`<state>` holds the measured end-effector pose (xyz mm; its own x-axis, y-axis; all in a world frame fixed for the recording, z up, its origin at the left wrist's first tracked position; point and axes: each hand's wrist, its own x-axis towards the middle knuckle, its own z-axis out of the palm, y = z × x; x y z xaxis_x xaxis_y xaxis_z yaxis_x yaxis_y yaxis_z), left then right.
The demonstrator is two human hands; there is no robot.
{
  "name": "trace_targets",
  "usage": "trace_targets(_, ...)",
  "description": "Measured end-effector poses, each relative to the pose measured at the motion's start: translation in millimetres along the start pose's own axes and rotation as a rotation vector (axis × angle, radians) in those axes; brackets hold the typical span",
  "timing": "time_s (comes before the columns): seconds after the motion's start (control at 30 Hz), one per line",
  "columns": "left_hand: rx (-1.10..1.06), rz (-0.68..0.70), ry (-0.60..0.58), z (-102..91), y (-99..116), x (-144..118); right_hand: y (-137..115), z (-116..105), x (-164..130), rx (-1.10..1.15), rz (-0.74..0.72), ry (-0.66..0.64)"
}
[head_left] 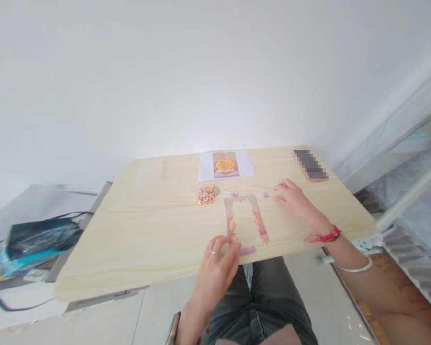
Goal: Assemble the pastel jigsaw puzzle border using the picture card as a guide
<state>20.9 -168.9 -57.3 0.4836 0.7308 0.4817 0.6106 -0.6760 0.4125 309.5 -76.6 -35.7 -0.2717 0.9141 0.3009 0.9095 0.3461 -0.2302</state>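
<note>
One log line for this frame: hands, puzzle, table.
left hand: at puzzle frame near edge | right hand: by loose piece | piece pile, reference picture behind

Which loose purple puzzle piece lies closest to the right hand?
The loose piece just left of the right hand; the other purple piece lies farther left, above the puzzle frame.

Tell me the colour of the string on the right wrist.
Red string, seen in the head view.

Left hand touches puzzle frame on table.
</note>
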Motion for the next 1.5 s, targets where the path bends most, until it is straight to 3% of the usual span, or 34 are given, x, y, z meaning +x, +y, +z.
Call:
trace_targets(0.1, 0.022, -0.027, 0.009, -3.5, -5.2, -2.6, 10.7, 7.4, 9.8, 0.045, -0.025, -0.035)
trace_targets(0.27, 0.066, -0.056, 0.028, -7.6, -11.9, -6.8, 1.7, 11.1, 20.0, 0.128, -0.070, -0.131)
trace_targets(0.5, 0.037, -0.046, 0.002, -5.9, -4.5, -5.2, -6.9, 6.7, 11.8, 0.041, -0.056, -0.128)
trace_targets(0.7, 0.001, -0.078, -0.030, -1.7, 1.3, -6.5, -60.9, -11.5, -32.3, 0.098, -0.221, -0.168)
trace_targets(0.87, -0.013, -0.067, -0.035, -1.3, 0.0, -8.5, -98.8, -3.9, -65.3, -0.046, -0.311, -0.237)
trace_targets(1.13, -0.033, -0.031, -0.055, -4.5, 4.5, -5.6, -99.4, 6.9, -73.9, -0.062, -0.214, -0.155)
trace_targets(1.5, 0.026, 0.036, -0.095, 2.9, 13.9, -1.2, -103.7, 4.2, -72.5, -0.072, -0.205, -0.161)
